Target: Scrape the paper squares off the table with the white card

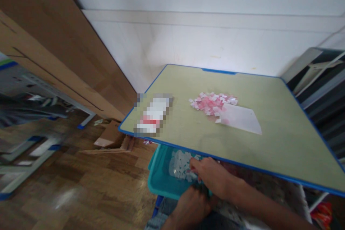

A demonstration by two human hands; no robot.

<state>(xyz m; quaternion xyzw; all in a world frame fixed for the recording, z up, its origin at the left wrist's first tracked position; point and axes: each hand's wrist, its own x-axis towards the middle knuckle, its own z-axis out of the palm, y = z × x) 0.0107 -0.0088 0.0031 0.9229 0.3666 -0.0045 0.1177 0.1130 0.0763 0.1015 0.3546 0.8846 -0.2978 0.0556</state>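
Nearest the camera, below the counter's near edge, the left hand (192,203) grips the near rim of a teal bin (159,183), fingers curled over it; what else it may hold I cannot tell. Just beyond, the right hand (208,176) reaches into the bin with its grip narrowed on a heap of small white packets (179,167), though whether any are actually pinched is not clear. The bin sits tucked partly under the counter (283,143), so a lifted hand could knock the blue edge and scatter packets onto the wooden floor (81,187); the bin could also tip if the rim hold slackens. On the counter, toward its middle, a loose pile of pink and white packets (212,103) touches a white sheet (242,119); a jolt could slide them off. A blurred-out pack (153,115) lies near the left edge, close enough to be nudged over.
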